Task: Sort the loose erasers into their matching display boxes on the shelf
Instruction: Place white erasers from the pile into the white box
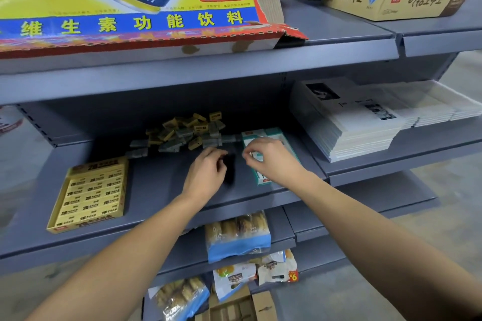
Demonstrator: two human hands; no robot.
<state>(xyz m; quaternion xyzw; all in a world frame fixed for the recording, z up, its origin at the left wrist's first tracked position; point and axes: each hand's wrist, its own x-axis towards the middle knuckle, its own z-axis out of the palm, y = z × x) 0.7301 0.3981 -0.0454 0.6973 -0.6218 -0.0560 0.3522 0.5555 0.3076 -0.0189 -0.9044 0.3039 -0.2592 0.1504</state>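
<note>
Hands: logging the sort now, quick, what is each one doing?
Left hand: fingers curled; whether it holds anything cannot be told.
Right hand: over the teal box; its grip cannot be told.

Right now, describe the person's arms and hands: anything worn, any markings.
Both forearms are bare up to the picture's edge; no sleeve shows. The left hand and right hand wear no gloves, and no watch, bracelet or ring is visible. No markings show. Fingers look slender, nails short as far as the blur allows.

Yellow and grey-green on grey-blue

Behind yellow display box (pixel 88 195) printed in black: loose erasers (pixel 182 133) mixed mustard-yellow and grey-green. Right of it: white-and-teal display box (pixel 260 138). Beneath both: grey-blue shelf (pixel 161 190). Above: yellow, blue, red-edged carton (pixel 135 2).
</note>
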